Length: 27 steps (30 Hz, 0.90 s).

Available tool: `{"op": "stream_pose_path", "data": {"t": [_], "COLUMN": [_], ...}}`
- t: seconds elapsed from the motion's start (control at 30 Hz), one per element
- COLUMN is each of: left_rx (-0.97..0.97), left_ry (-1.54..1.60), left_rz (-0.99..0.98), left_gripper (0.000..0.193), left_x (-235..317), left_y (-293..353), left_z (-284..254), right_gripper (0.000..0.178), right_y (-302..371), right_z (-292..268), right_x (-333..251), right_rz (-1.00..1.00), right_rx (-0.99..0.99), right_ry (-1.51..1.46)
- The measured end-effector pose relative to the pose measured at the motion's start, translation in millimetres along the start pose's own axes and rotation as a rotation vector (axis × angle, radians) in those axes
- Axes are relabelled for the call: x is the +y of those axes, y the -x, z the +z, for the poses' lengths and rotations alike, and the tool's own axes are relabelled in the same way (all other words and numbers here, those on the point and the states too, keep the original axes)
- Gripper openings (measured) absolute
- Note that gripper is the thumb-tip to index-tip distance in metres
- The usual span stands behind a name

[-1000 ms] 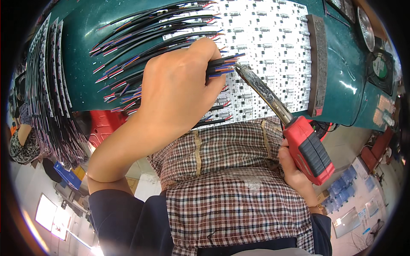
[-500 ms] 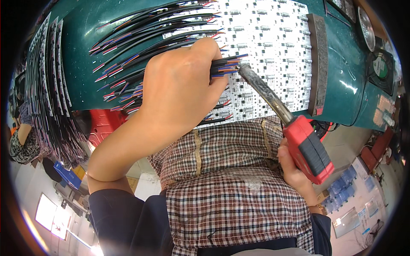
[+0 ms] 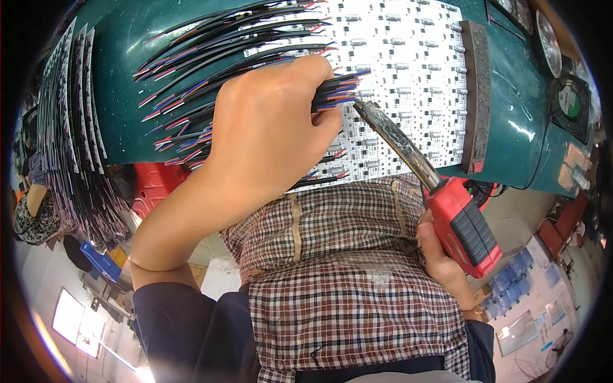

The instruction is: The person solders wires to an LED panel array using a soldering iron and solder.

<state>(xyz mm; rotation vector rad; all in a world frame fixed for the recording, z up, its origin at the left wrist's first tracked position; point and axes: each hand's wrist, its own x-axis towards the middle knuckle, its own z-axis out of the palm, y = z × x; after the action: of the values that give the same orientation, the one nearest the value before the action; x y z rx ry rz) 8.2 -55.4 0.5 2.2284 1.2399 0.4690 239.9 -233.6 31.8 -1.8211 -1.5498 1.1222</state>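
My left hand (image 3: 271,121) is closed around a bundle of black-sheathed wires (image 3: 337,90), whose red, blue and orange inner ends point right. A red and black soldering iron (image 3: 461,220) is gripped in my right hand (image 3: 438,258), low on the right. Its dark metal tip lies right beside the lower wire ends; whether they touch I cannot tell. Beneath both is a white sheet of circuit boards (image 3: 408,96) covered with small components. More black wires (image 3: 191,76) lie in rows along its left side, partly hidden by my left hand.
A dark bar (image 3: 474,96) borders the sheet's right side on the green table (image 3: 121,76). Finished-looking strips with hanging wires (image 3: 76,127) drape over the left edge. A small fan (image 3: 570,102) and a metal bowl (image 3: 548,45) stand at right. Another person (image 3: 38,198) is far left.
The wire ends in my left hand have tilted slightly upward. The iron's tip has shifted slightly down, and its handle a little lower right.
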Motion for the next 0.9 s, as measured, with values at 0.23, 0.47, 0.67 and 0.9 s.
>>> {"op": "stream_pose_path", "data": {"t": [0.23, 0.47, 0.67, 0.9], "left_rx": [-0.009, -0.001, 0.0, 0.026], "left_ry": [-0.012, -0.012, -0.022, 0.006], "left_rz": [-0.01, -0.009, 0.011, 0.021], "left_gripper": [0.017, 0.017, 0.018, 0.018], "left_x": [-1, 0, -2, -2], "left_y": [0, -1, -1, 1], "left_z": [2, 2, 2, 4], "right_gripper": [0.024, 0.025, 0.027, 0.027], "right_y": [-2, 9, 14, 6], "right_z": [3, -3, 1, 8], "right_x": [0, 3, 3, 7], "right_rz": [0.008, 0.077, 0.137, 0.056], "right_rx": [0.001, -0.03, 0.022, -0.033], "right_ry": [-0.044, 0.009, -0.032, 0.025]}}
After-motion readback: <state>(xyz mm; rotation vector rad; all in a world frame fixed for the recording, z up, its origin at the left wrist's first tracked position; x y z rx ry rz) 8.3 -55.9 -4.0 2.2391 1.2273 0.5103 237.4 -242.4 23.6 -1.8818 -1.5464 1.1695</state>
